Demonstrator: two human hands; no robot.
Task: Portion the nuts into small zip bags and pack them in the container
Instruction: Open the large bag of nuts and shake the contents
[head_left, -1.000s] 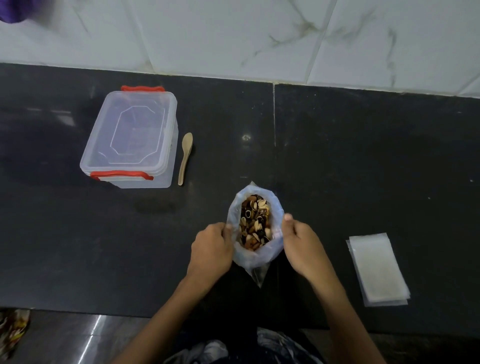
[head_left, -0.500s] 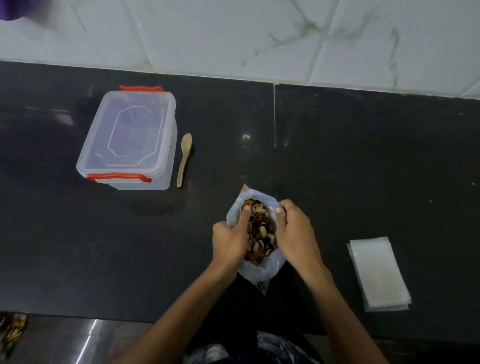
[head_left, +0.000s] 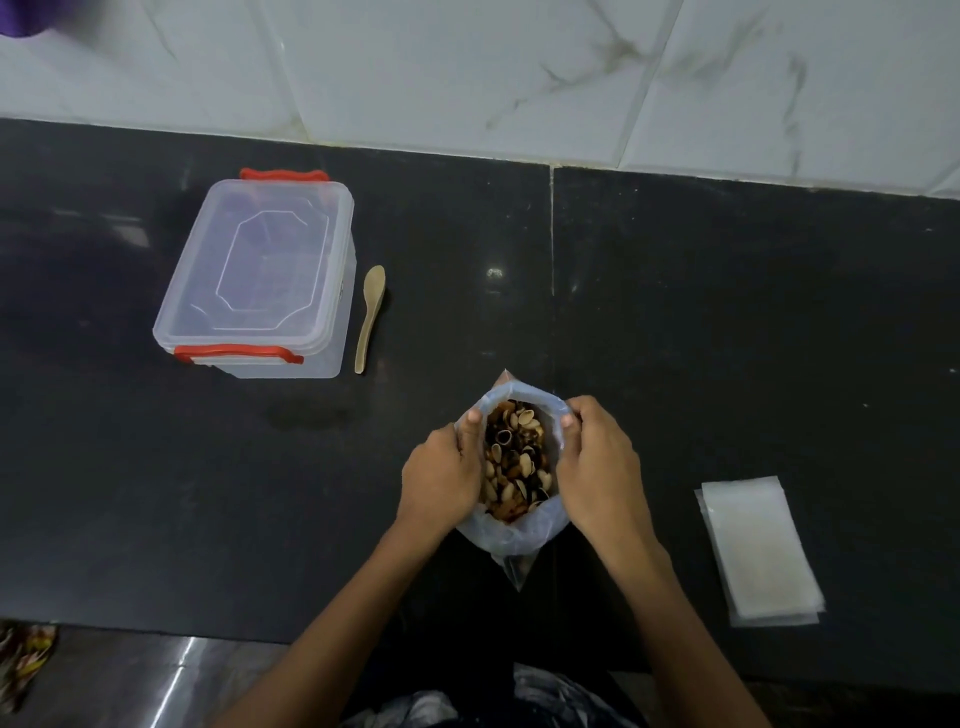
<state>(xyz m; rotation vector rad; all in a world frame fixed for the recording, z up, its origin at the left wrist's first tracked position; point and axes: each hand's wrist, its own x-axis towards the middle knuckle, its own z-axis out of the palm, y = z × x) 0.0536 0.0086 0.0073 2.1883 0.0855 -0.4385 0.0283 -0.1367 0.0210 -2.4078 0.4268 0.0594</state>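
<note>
A bag (head_left: 511, 535) of nuts (head_left: 514, 460) is held open between the two hands on the black counter (head_left: 727, 338). Its left rim is pinched by the left hand (head_left: 441, 480), thumb inside. Its right rim is pinched by the curled fingers of the right hand (head_left: 597, 470). The box (head_left: 260, 275) with its lid on is seen far left of the fingers, and a spoon (head_left: 370, 317) is laid just beside it. A pile of small bags (head_left: 758, 551) is laid to the right of the fingers.

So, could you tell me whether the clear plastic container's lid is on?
On: the lid sits flat atop the clear plastic container, red clips at both ends.
</note>
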